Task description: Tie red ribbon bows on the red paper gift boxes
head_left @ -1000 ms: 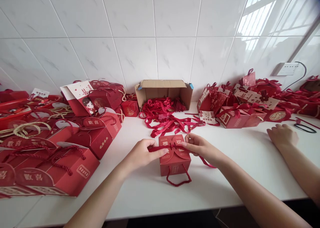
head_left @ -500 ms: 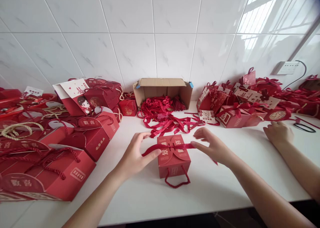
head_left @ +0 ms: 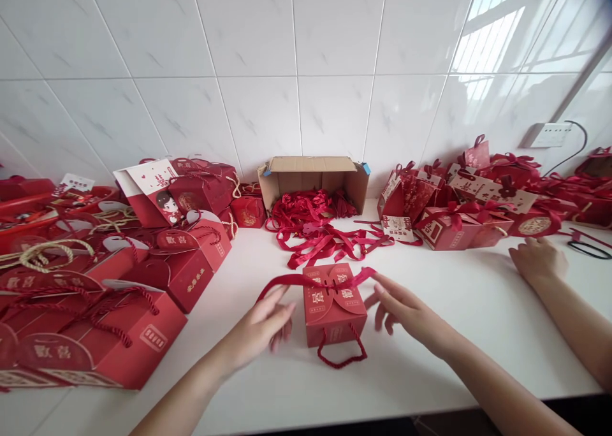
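Note:
A small red gift box point(head_left: 335, 305) with gold characters sits in front of me, its curved top flaps interlocked and a twisted red rope handle point(head_left: 342, 362) hanging at its near side. A red ribbon point(head_left: 287, 279) crosses the top, looking knotted or twisted at the middle. Left of the box, my left hand point(head_left: 261, 331) is open with thumb and fingers apart, the ribbon's left length arching over it. On the other side my right hand point(head_left: 404, 305) has its fingers spread, with a fingertip at the ribbon's right part; whether it grips the ribbon is unclear.
Loose red ribbons point(head_left: 329, 238) spill from a cardboard box point(head_left: 313, 164) at the wall. Red gift boxes point(head_left: 138, 334) crowd the left, and ribboned boxes point(head_left: 459, 229) stand back right. Another person's hand point(head_left: 538, 261) rests at the right, near a black ring-shaped object point(head_left: 589, 250).
My left hand has dropped lower, under the ribbon. My right hand has lowered slightly, and the ribbon's right part now rises toward its fingertip. The view has tilted a little upward.

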Tool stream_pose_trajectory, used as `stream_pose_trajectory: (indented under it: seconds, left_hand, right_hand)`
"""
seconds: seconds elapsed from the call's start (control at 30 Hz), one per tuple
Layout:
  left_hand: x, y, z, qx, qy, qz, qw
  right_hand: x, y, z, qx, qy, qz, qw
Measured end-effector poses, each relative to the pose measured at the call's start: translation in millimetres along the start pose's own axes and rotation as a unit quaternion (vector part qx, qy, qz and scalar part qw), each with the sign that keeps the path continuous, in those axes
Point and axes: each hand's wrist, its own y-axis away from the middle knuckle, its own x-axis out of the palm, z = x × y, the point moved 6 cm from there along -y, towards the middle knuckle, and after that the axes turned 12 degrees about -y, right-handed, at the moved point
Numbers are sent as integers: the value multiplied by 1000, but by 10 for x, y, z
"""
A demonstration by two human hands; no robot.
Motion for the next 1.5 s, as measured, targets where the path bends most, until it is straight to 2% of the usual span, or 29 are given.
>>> stream_pose_trajectory:
  seconds: [0.07,0.17,0.3,0.4,0.57,0.67,0.8,0.93,1.13,1.5]
  left_hand:
    - [-73,-71,11,-14,121,-39,992]
    - [-137,-187,-40,6,288,-77,955]
    - [-192,-326,-133,8,372,-127,919]
    - [-288,-355,-313,61,343,-175,921]
    - [-419,-242,-806,188,166,-238,938]
    - [-413,-175,-1078,233,78,-244,938]
    - [-379,-153,-1300,261,34,-234,936]
    - [-371,-160,-1410,287,55,-219,931]
    - [-358,-140,-1489,294,41,-225,928]
    - [-323,-78,-1562,309,17,-231,922]
  right_hand:
    - [-49,-49,142,-68,-65,-51,994]
    - [-49,-103,366,-140,-137,-73,978]
    - [-14,-178,633,-203,-173,-77,961]
    - [1,-203,851,-258,-154,-79,950]
    - [75,-134,1246,-333,-107,-53,935]
    - [156,-65,1426,-357,-52,-40,932]
    - [229,-19,1549,-377,-37,-31,925]
    - [281,-13,1610,-395,-29,-17,918]
    - [345,-20,1660,-379,-11,-13,925]
    - [418,-8,1672,-348,-87,46,932]
